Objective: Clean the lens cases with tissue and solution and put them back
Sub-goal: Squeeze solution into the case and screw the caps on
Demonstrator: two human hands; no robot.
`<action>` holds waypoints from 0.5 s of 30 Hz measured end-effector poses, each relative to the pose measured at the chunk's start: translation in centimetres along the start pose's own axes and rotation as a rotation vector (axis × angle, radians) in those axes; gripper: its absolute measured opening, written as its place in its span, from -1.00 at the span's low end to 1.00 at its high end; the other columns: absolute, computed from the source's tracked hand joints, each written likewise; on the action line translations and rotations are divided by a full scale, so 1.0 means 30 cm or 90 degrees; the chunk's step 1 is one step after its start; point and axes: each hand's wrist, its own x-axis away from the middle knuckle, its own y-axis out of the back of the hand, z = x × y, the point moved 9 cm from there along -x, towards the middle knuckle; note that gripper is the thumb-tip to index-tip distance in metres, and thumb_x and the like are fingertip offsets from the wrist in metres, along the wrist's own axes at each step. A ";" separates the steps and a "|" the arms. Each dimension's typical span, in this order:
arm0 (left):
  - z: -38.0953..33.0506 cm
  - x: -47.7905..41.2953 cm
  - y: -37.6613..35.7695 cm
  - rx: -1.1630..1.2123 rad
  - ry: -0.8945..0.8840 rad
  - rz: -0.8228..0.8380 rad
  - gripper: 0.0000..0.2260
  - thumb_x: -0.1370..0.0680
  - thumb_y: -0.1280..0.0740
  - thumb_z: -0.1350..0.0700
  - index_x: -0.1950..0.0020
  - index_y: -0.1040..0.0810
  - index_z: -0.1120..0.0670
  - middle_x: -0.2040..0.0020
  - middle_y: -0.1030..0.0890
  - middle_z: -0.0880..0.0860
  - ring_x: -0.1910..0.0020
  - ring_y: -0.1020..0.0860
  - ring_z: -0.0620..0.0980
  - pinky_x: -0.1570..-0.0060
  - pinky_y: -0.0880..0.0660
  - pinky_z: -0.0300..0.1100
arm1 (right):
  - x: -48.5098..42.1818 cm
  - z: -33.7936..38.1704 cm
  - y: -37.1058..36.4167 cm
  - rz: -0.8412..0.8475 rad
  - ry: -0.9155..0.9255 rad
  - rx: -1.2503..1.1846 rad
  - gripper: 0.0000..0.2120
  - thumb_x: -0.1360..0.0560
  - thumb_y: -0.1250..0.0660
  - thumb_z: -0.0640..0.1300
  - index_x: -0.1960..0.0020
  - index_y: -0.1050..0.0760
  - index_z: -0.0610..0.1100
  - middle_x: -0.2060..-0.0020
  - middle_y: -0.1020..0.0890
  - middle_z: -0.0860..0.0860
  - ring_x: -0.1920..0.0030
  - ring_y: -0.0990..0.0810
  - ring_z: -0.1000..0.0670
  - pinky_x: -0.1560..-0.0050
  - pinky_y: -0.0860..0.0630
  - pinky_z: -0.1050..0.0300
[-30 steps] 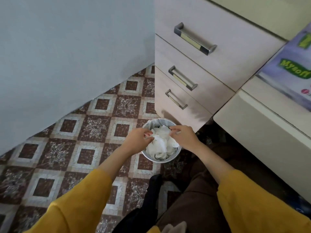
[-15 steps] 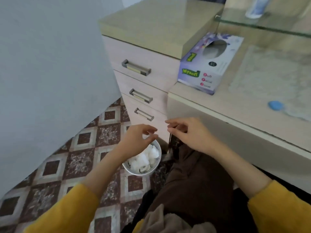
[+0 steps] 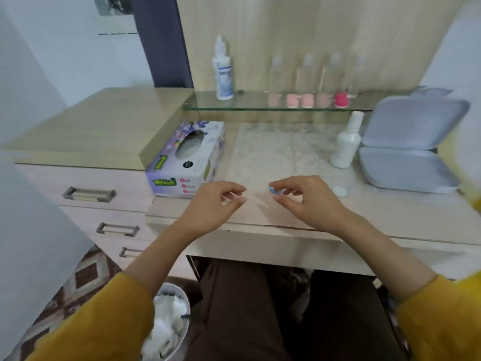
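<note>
Nearest the knees, floor level: metal bin (image 3: 179, 334) full of crumpled white tissue, so some wiping is probably done. Above the desk (image 3: 390, 217) edge: left hand (image 3: 210, 204) loosely curled, holding nothing. Right hand (image 3: 309, 201) curled, thumb and forefinger tips at the small blue lens case piece (image 3: 271, 190); pinched or only touched, cannot tell. White round piece (image 3: 339, 191) lies near, apart. Tissue box (image 3: 186, 160) behind left. Far glass shelf (image 3: 255, 106): solution bottle (image 3: 223, 71), pink cases (image 3: 299, 100). Judged remaining: putting blue and white pieces back.
</note>
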 end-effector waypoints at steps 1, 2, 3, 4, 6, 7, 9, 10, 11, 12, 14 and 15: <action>-0.014 -0.029 -0.025 -0.007 -0.010 0.014 -0.72 -0.47 -0.38 0.04 -0.16 -0.56 0.04 -0.06 -0.58 -0.06 0.06 -0.49 -0.25 0.04 -0.35 -0.51 | 0.012 -0.039 0.028 -0.011 -0.020 0.006 -0.75 -0.49 -0.32 -0.07 -0.14 -0.57 -0.07 -0.04 -0.64 0.05 0.05 -0.60 0.06 -0.09 -0.49 0.00; -0.026 -0.060 -0.059 -0.017 -0.018 0.035 -0.67 -0.45 -0.39 0.00 -0.20 -0.53 0.02 -0.10 -0.55 -0.08 -0.02 -0.48 -0.22 -0.02 -0.33 -0.49 | 0.026 -0.081 0.060 -0.021 -0.041 0.015 -0.75 -0.49 -0.32 -0.07 -0.15 -0.57 -0.08 -0.05 -0.64 0.05 0.05 -0.60 0.06 -0.08 -0.49 0.02; -0.025 -0.081 -0.088 -0.033 -0.017 0.059 -0.61 -0.44 -0.40 -0.03 -0.24 -0.50 0.00 -0.15 -0.51 -0.09 -0.10 -0.45 -0.20 -0.09 -0.30 -0.44 | 0.038 -0.114 0.082 -0.028 -0.056 0.020 -0.75 -0.49 -0.32 -0.07 -0.15 -0.57 -0.08 -0.05 -0.64 0.04 0.05 -0.60 0.07 -0.08 -0.50 0.03; -0.025 -0.102 -0.119 -0.052 -0.021 0.082 -0.57 -0.43 -0.40 -0.06 -0.27 -0.46 -0.01 -0.21 -0.48 -0.09 -0.18 -0.41 -0.18 -0.15 -0.25 -0.40 | 0.050 -0.148 0.107 -0.038 -0.074 0.022 -0.74 -0.49 -0.32 -0.07 -0.15 -0.57 -0.09 -0.04 -0.64 0.04 0.06 -0.60 0.07 -0.07 -0.50 0.05; -0.029 -0.143 -0.173 -0.081 -0.041 0.113 -0.50 -0.43 -0.39 -0.09 -0.33 -0.41 0.02 -0.30 -0.42 -0.06 -0.28 -0.34 -0.14 -0.22 -0.17 -0.39 | 0.073 -0.214 0.160 -0.063 -0.110 0.020 -0.75 -0.49 -0.32 -0.07 -0.15 -0.57 -0.09 -0.04 -0.64 0.03 0.07 -0.60 0.09 -0.06 -0.50 0.09; -0.030 -0.161 -0.192 -0.090 -0.050 0.119 -0.47 -0.43 -0.39 -0.10 -0.34 -0.39 0.03 -0.33 -0.40 -0.05 -0.30 -0.32 -0.13 -0.24 -0.14 -0.40 | 0.082 -0.243 0.183 -0.077 -0.124 0.018 -0.75 -0.49 -0.33 -0.08 -0.14 -0.57 -0.09 -0.03 -0.64 0.03 0.08 -0.59 0.09 -0.06 -0.50 0.11; -0.028 -0.193 -0.226 -0.102 -0.059 0.125 -0.43 -0.43 -0.37 -0.13 -0.37 -0.36 0.05 -0.36 -0.37 -0.03 -0.34 -0.28 -0.12 -0.26 -0.10 -0.40 | 0.094 -0.293 0.226 -0.103 -0.149 0.022 -0.77 -0.48 -0.34 -0.09 -0.11 -0.59 -0.10 -0.01 -0.65 0.03 0.11 -0.59 0.10 -0.04 -0.50 0.15; -0.026 -0.206 -0.242 -0.105 -0.060 0.131 -0.41 -0.43 -0.37 -0.16 -0.38 -0.34 0.05 -0.38 -0.36 -0.04 -0.35 -0.26 -0.12 -0.28 -0.09 -0.39 | 0.095 -0.312 0.246 -0.115 -0.159 0.027 -0.77 -0.47 -0.35 -0.10 -0.10 -0.59 -0.11 0.00 -0.66 0.02 0.12 -0.59 0.09 -0.03 -0.49 0.15; -0.025 -0.216 -0.257 -0.110 -0.063 0.137 -0.37 -0.42 -0.36 -0.20 -0.39 -0.33 0.05 -0.39 -0.34 -0.05 -0.37 -0.24 -0.12 -0.31 -0.09 -0.37 | 0.095 -0.329 0.265 -0.127 -0.166 0.032 -0.78 -0.46 -0.36 -0.11 -0.09 -0.60 -0.11 0.01 -0.66 0.01 0.14 -0.59 0.08 -0.02 -0.50 0.14; -0.024 -0.224 -0.271 -0.120 -0.070 0.142 -0.31 -0.39 -0.33 -0.29 -0.40 -0.32 0.04 -0.41 -0.32 -0.06 -0.38 -0.22 -0.13 -0.33 -0.08 -0.35 | 0.093 -0.344 0.285 -0.140 -0.176 0.034 -0.78 -0.46 -0.37 -0.12 -0.09 -0.60 -0.12 0.02 -0.66 0.00 0.15 -0.59 0.06 -0.02 -0.50 0.12; -0.027 -0.232 -0.292 -0.149 -0.090 0.139 -0.18 -0.30 -0.16 -0.43 -0.42 -0.30 0.03 -0.43 -0.28 -0.08 -0.41 -0.18 -0.13 -0.36 -0.06 -0.32 | 0.086 -0.373 0.326 -0.168 -0.200 0.033 -0.78 -0.44 -0.39 -0.14 -0.07 -0.60 -0.15 0.04 -0.66 -0.01 0.16 -0.58 0.03 -0.01 -0.51 0.08; -0.024 -0.234 -0.299 -0.160 -0.095 0.135 -0.14 -0.27 -0.07 -0.46 -0.43 -0.28 0.02 -0.44 -0.26 -0.10 -0.42 -0.16 -0.14 -0.37 -0.04 -0.31 | 0.081 -0.388 0.347 -0.184 -0.210 0.031 -0.78 -0.44 -0.40 -0.14 -0.07 -0.60 -0.15 0.03 -0.66 -0.01 0.17 -0.58 0.02 0.01 -0.51 0.08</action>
